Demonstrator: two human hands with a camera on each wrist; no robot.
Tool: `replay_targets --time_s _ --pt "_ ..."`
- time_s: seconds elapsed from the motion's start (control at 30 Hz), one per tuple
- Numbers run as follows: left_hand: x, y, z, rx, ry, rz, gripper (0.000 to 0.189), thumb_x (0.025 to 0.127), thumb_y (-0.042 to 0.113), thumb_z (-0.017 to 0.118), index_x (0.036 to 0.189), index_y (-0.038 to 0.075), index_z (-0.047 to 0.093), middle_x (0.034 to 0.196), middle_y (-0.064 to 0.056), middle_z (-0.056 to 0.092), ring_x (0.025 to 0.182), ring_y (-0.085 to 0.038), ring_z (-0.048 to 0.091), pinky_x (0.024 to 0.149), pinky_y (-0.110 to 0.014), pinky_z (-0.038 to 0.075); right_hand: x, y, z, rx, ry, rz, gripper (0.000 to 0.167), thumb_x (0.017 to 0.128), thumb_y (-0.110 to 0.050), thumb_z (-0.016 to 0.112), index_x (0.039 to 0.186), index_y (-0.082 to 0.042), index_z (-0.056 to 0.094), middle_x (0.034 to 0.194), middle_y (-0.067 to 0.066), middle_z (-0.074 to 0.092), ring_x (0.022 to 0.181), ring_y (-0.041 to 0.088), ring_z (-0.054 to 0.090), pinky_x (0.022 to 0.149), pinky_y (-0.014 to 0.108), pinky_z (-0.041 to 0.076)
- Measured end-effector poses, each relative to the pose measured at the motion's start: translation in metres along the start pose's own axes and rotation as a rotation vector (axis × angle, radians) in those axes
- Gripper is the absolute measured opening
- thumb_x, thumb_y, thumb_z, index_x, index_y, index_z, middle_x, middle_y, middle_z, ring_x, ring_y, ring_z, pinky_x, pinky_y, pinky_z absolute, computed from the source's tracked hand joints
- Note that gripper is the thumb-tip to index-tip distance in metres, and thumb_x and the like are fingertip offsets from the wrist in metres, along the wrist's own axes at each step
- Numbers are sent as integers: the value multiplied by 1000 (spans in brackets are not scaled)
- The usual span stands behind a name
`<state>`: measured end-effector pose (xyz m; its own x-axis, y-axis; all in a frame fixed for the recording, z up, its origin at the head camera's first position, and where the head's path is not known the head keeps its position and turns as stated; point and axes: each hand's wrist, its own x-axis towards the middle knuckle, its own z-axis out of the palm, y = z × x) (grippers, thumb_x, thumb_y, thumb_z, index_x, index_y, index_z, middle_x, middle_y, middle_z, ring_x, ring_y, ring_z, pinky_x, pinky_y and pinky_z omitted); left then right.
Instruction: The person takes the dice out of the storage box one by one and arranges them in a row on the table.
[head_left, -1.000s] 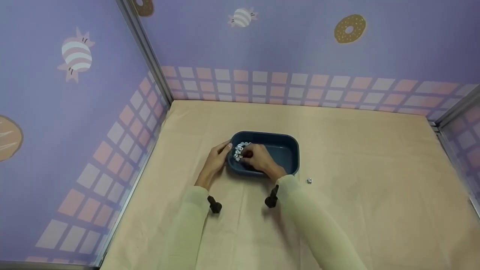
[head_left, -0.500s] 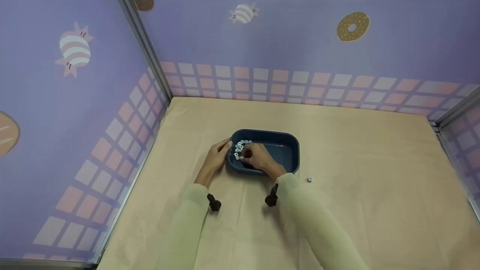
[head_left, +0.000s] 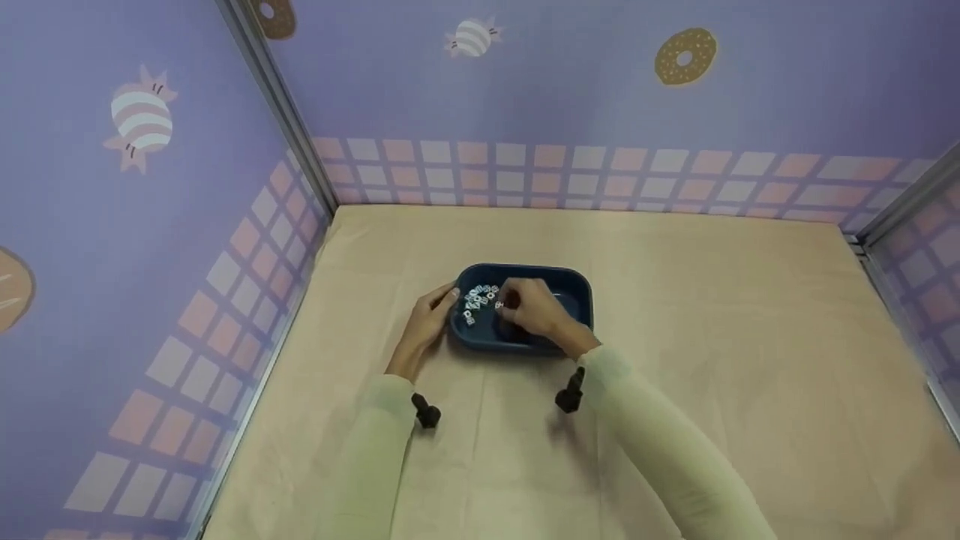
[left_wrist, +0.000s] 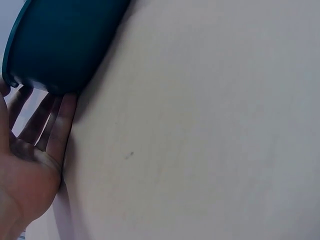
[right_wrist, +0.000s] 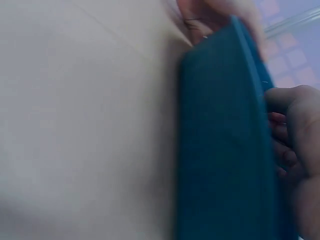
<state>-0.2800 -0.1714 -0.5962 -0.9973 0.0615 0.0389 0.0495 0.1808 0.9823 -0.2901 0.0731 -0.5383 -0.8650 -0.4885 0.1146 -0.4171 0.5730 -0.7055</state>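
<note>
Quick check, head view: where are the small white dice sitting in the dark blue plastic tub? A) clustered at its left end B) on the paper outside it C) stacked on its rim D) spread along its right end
A: the small white dice bunch at the left end of the dark blue plastic tub, between the left hand on the outer wall and the right hand reaching inside.
</note>
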Motion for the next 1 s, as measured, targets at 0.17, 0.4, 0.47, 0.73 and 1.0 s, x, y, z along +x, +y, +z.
replay_targets --time_s 0.17,0.4,0.47,0.73,1.0 --pt "-4 -1 -3 24 35 -9 46 110 29 61 147 3 62 151 -18 59 147 -34 48 124 -46 32 -18 -9 -34 63 65 -94 14 97 -10 77 109 -3 74 100 7 72 88 19 68 79 36 57" --pt "-5 1 -1 40 24 -43 48 111 32 59 150 5 60 154 -17 56 149 -34 46 124 -45 31 -59 3 -80 36 174 -176 9 97 -7 78 106 -4 76 98 6 71 85 18 68 75 33 57" --pt "-3 3 1 38 13 -44 48 111 33 59 150 5 59 154 -17 55 149 -35 45 124 -46 31 -73 13 -88 14 213 -169 9 97 -6 79 105 -4 76 98 6 71 86 18 68 75 36 58" --pt "-6 0 3 50 23 -69 49 111 35 58 151 7 60 154 -15 56 148 -32 47 123 -45 33 -124 55 -98 -64 260 -100 10 96 -3 78 105 -3 75 100 6 73 88 22 70 77 42 60" --pt "-4 2 0 75 19 -55 50 111 36 57 151 5 59 155 -15 56 149 -31 46 124 -43 32 -159 93 -92 -53 208 43 8 95 1 77 102 -3 75 98 6 73 89 24 71 76 43 61"
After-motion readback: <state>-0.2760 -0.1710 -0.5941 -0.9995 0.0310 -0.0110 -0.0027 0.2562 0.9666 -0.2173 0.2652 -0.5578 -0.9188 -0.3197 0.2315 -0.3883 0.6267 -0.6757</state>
